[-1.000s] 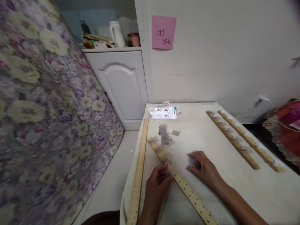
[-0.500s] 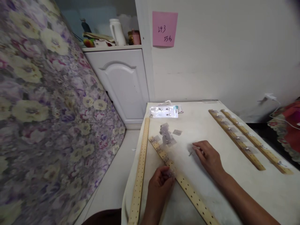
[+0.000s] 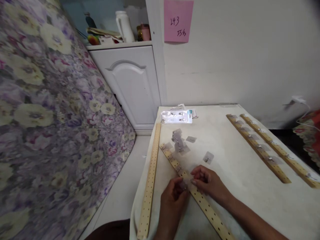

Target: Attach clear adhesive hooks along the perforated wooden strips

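Observation:
A perforated wooden strip (image 3: 200,200) lies diagonally on the white table (image 3: 237,186). My left hand (image 3: 173,196) pinches a small clear adhesive hook (image 3: 184,184) against this strip, fingers closed. My right hand (image 3: 208,183) has its fingertips curled together on the same hook and strip, right beside the left. A single clear hook (image 3: 208,157) lies loose on the table just beyond my right hand. A small heap of clear hooks (image 3: 180,143) sits near the strip's far end.
A second perforated strip (image 3: 150,180) runs along the table's left edge. Two strips with hooks attached (image 3: 260,148) lie at the right. A blister pack (image 3: 176,117) rests at the far edge. A floral mattress (image 3: 50,116) leans at left; a white cabinet (image 3: 130,83) stands behind.
My right hand left a clear hook on the table and moved back left to the strip, meeting my left hand. The left hand stayed on the strip.

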